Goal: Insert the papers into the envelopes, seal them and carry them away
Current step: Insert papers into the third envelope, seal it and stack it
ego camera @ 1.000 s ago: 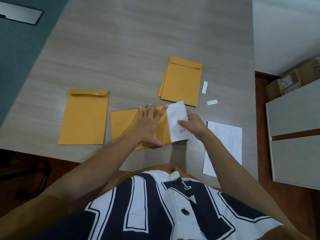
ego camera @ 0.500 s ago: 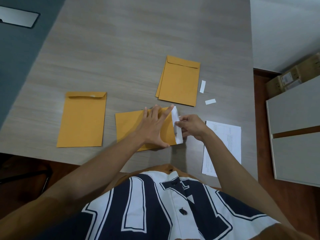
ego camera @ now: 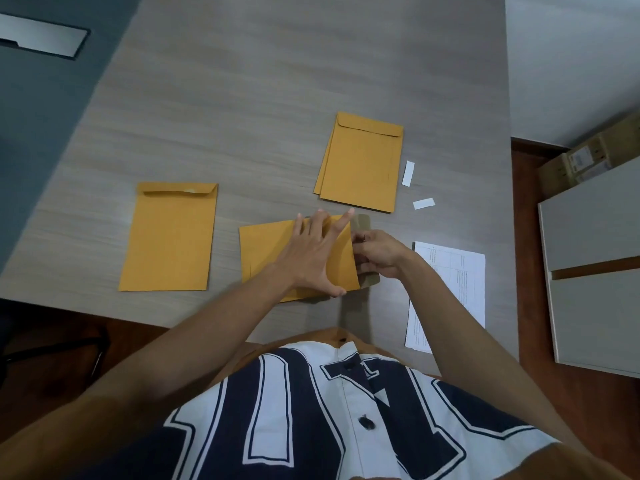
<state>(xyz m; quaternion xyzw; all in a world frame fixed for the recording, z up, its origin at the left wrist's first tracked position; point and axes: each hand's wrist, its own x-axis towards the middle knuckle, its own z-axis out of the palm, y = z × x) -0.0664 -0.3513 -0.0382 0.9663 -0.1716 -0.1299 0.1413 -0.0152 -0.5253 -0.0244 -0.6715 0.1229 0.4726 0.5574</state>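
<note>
A yellow envelope lies sideways near the table's front edge, its open flap pointing right. My left hand presses flat on the envelope with spread fingers. At the mouth of the envelope my right hand has its fingers curled against the flap; what it pinches is hidden. No white paper shows at the mouth. Another yellow envelope lies to the left, flap folded down. A small stack of envelopes lies further back. A printed white sheet lies to the right under my forearm.
Two small white strips lie right of the stack. The wooden table ends at its right edge beside a grey cabinet and cardboard boxes. A metal plate sits far left.
The folded white paper, which stuck out of the envelope's mouth a second ago, has slid fully inside. My right hand has moved left to the flap. My left hand stayed pressing.
</note>
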